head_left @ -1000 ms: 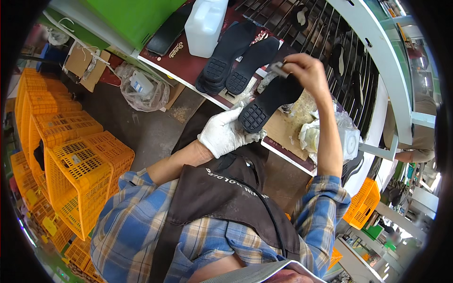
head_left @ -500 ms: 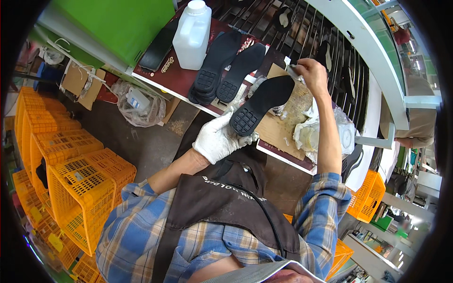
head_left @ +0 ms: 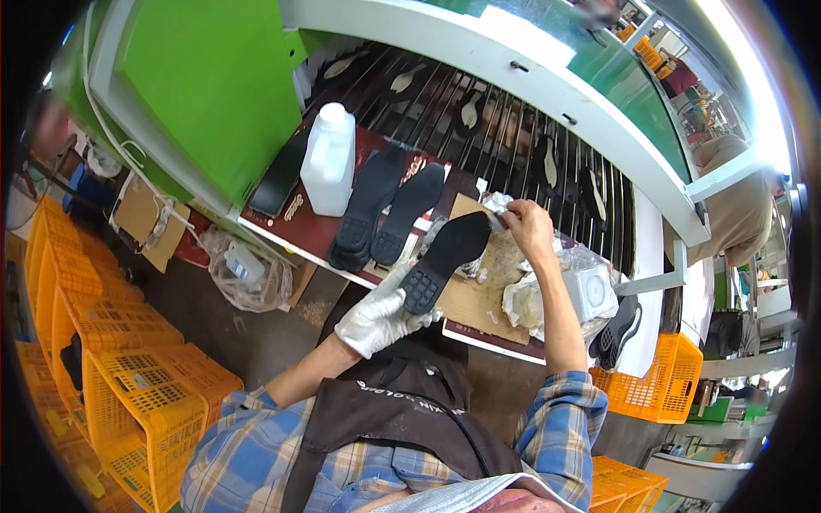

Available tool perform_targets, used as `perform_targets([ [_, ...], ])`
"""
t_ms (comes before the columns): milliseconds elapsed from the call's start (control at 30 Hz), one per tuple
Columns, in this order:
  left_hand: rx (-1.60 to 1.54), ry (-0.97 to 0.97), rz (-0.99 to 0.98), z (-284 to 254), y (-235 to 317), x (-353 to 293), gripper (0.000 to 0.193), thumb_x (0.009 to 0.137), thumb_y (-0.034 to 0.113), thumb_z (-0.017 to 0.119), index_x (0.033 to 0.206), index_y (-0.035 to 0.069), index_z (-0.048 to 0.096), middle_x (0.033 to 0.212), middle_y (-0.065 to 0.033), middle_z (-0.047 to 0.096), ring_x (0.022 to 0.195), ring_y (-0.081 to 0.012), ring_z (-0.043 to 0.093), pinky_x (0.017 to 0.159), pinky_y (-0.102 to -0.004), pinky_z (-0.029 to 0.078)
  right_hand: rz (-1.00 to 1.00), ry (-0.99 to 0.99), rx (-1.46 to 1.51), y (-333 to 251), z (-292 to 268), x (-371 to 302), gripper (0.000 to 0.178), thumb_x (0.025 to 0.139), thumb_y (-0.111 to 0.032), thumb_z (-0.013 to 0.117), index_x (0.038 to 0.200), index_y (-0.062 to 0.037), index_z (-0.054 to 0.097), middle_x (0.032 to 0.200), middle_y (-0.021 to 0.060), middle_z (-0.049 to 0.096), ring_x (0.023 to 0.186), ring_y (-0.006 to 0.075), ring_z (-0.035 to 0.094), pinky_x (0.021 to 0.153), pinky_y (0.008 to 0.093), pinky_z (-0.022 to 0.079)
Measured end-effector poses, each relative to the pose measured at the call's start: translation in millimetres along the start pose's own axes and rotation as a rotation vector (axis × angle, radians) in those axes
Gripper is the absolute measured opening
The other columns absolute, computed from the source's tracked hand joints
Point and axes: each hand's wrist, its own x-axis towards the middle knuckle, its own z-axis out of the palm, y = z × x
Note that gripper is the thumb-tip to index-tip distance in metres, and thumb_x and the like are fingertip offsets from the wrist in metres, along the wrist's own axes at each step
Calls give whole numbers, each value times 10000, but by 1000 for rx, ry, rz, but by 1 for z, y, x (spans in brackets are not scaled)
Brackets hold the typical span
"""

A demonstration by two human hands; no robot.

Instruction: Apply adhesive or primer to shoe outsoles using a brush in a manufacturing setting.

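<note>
My left hand [head_left: 375, 321], in a white glove, grips the heel end of a black shoe sole [head_left: 446, 258]. The heel's square tread blocks show, and the toe points away to the right. Just beyond that toe, my bare right hand [head_left: 532, 231] pinches a crumpled white cloth or tissue [head_left: 496, 203]. Left of the held sole lie a stack of black soles [head_left: 369, 203] and another single sole [head_left: 410, 205]. Beneath both hands is a stained cardboard sheet [head_left: 475, 309].
A white plastic jug [head_left: 328, 167] stands at the table's left, beside a green cabinet [head_left: 205, 103]. Behind runs a roller rack [head_left: 505, 141] bearing several soles. A clear container [head_left: 592, 292] in plastic wrap stands right of my right forearm. Orange crates [head_left: 141, 393] are stacked at left.
The view has tilted up, showing more of the rack. My left hand keeps its grip on the sole. My right hand remains near the toe, with more of the white cloth showing.
</note>
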Motion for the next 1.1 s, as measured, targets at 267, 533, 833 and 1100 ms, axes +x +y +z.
perform_targets([
  [267, 370, -258, 185, 57, 34, -24, 820, 896, 210, 654, 1540, 176, 148, 1416, -257, 400, 1127, -435, 571, 875, -469, 537, 318, 238, 789, 14, -55, -53, 204, 838, -87, 712, 997, 40, 699, 787, 18, 675, 691, 56, 576, 627, 208, 468],
  [533, 726, -357, 502, 186, 129, 201, 563, 958, 272, 602, 1377, -3, 345, 1328, -234, 485, 1179, -360, 545, 1003, -455, 488, 270, 278, 829, -25, -63, -88, 159, 838, -47, 724, 983, 16, 707, 787, -25, 648, 660, 21, 536, 587, 185, 434],
  [833, 989, 66, 247, 69, 49, 169, 268, 964, 226, 602, 1132, 17, 587, 1039, -134, 673, 915, -217, 671, 774, -301, 546, 230, 280, 679, -17, -57, -126, 140, 838, -15, 704, 976, 6, 693, 854, 56, 689, 761, 93, 647, 657, 232, 492],
  [1100, 2099, 169, 791, -13, 25, 18, 247, 803, 70, 681, 1045, 43, 643, 1017, -142, 646, 920, -322, 636, 794, -387, 520, 372, 249, 625, 0, -56, -173, 181, 857, -48, 710, 1025, 16, 691, 866, -4, 627, 729, 53, 510, 664, 202, 425],
])
